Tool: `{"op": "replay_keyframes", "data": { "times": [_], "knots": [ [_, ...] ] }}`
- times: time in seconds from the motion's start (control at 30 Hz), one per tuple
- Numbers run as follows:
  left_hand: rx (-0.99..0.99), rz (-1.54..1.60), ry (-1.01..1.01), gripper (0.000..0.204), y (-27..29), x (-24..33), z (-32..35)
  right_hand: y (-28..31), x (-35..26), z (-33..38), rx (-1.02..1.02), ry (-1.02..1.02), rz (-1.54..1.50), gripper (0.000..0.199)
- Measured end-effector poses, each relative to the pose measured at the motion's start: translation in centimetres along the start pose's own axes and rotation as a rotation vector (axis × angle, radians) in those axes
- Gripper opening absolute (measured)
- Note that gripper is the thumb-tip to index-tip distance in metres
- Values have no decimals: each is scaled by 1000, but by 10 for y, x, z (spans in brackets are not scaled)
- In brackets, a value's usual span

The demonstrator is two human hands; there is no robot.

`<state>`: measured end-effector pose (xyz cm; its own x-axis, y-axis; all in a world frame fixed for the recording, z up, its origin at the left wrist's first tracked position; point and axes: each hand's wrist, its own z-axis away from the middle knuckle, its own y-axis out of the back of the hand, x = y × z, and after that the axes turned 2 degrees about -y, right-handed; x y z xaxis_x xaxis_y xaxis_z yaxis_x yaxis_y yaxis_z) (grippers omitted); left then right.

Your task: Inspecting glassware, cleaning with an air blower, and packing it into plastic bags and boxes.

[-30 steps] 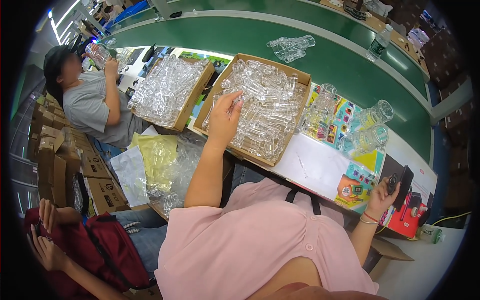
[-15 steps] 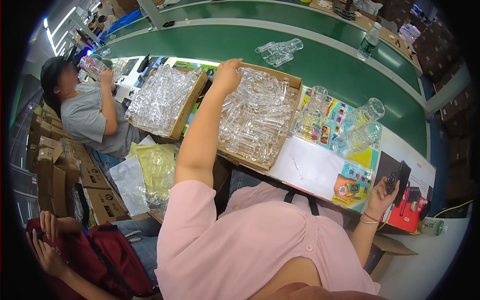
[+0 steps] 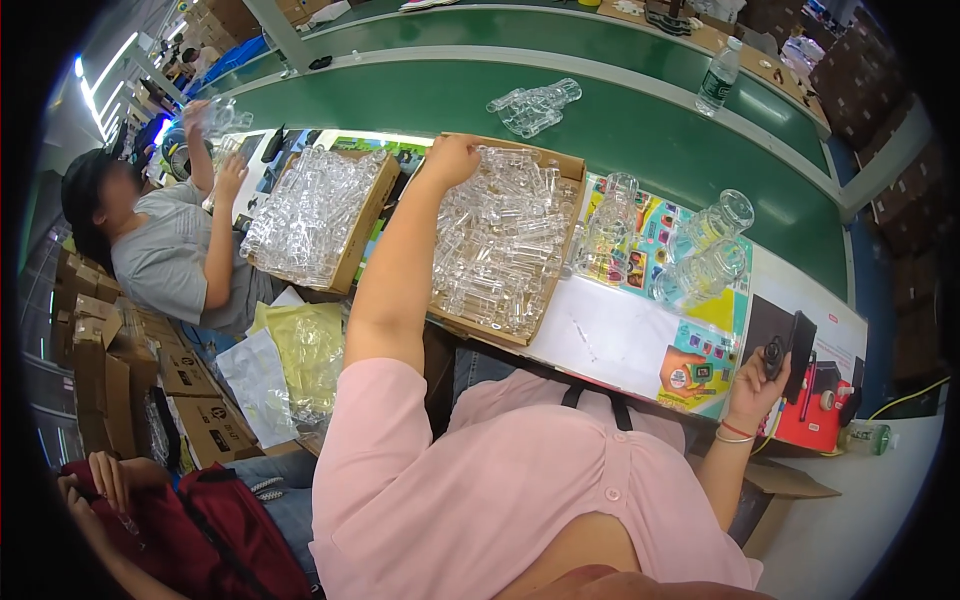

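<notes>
Head view: left hand (image 3: 453,160) has shifted from mid-way over the cardboard box (image 3: 571,173) to its far-left corner, leaving the clear plastic pieces (image 3: 505,240) mostly rightward of it; fingers curled, grip cannot be told; right hand (image 3: 758,385) pinches a black gadget (image 3: 798,352).

A box (image 3: 572,180) stretches right from beneath the left hand (image 3: 455,160), a second box (image 3: 370,228) lies to its left, parts (image 3: 495,245) filling both. Containers (image 3: 700,277) sit between that hand and the right hand (image 3: 758,387); a bottle (image 3: 718,80) stands well ahead of the latter.
</notes>
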<state>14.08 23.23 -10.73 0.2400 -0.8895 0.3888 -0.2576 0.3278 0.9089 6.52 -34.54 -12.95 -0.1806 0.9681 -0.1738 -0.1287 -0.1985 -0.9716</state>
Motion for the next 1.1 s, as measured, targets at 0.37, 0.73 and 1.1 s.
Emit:
{"op": "replay_keyframes", "data": {
  "times": [0.37, 0.73, 1.1],
  "knots": [
    [42, 371, -92, 27, 41, 79, 36, -4, -2, 10, 16, 44, 15, 26],
    [117, 1238, -347, 32, 80, 183, 157, -16, 4, 13, -107, -47, -38, 34],
    [65, 1297, -414, 33, 81, 198, 172, -13, 0, 18, -75, -25, -45, 35]
  ]
}}
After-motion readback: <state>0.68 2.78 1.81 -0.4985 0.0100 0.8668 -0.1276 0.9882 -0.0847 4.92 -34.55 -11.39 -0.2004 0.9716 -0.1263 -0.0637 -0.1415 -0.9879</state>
